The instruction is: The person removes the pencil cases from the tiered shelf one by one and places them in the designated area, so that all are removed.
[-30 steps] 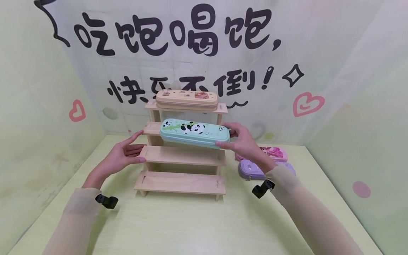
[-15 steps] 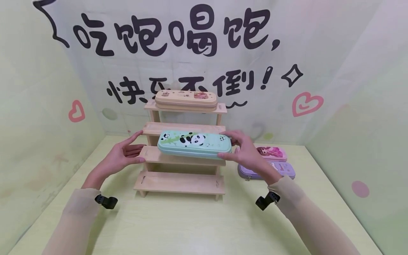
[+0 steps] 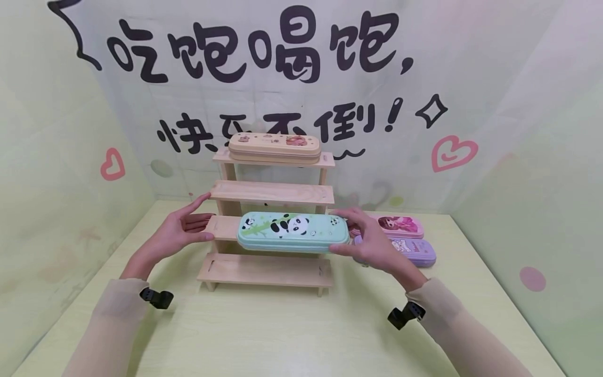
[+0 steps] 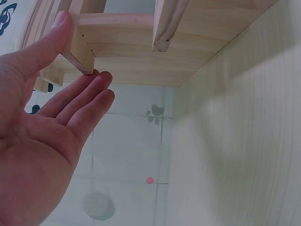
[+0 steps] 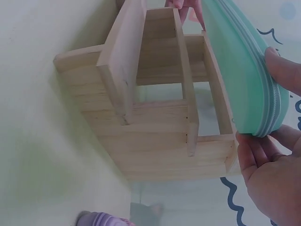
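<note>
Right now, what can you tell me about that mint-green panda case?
The mint-green case is long, with rounded ends and a smooth, stiff-looking shell. Its top carries a panda-and-bamboo print; a zip, apparently closed, runs along its side. It lies roughly level, print up, hiding much of the second-lowest shelf of the wooden rack in the head view. The right hand grips its right end. Whether it touches the shelf is unclear.
</note>
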Demonstrator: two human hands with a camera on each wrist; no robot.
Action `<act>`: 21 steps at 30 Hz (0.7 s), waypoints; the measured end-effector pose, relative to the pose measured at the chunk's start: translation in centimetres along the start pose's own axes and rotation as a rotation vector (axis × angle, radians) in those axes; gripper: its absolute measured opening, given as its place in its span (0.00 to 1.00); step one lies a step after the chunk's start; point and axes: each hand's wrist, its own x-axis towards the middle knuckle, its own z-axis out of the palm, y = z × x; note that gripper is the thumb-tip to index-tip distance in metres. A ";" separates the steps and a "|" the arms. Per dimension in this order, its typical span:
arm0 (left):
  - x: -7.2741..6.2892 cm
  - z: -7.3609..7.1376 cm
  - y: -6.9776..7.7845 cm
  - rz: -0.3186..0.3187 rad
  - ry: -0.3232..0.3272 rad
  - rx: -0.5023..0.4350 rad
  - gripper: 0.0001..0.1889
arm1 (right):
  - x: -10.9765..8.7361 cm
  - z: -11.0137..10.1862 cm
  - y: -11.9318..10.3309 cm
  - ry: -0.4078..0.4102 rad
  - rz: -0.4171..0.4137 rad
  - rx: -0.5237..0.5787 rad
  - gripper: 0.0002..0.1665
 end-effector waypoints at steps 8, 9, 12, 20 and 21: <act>0.0 0.0 0.0 0.000 -0.004 0.001 0.55 | -2.0 -0.2 0.4 0.000 -0.023 -0.020 0.42; 0.0 0.0 0.0 0.005 -0.002 0.005 0.55 | -2.2 -0.2 0.5 -0.003 -0.030 -0.017 0.42; 0.0 -0.1 0.0 0.021 0.002 0.011 0.54 | -2.8 -0.3 0.7 -0.016 -0.046 -0.001 0.40; 0.0 -0.1 -0.1 0.017 -0.010 -0.004 0.54 | -4.4 -0.9 1.6 -0.040 -0.037 0.046 0.42; 0.0 -0.1 -0.1 0.009 -0.010 -0.008 0.54 | -4.6 -1.0 1.8 -0.042 -0.034 0.046 0.42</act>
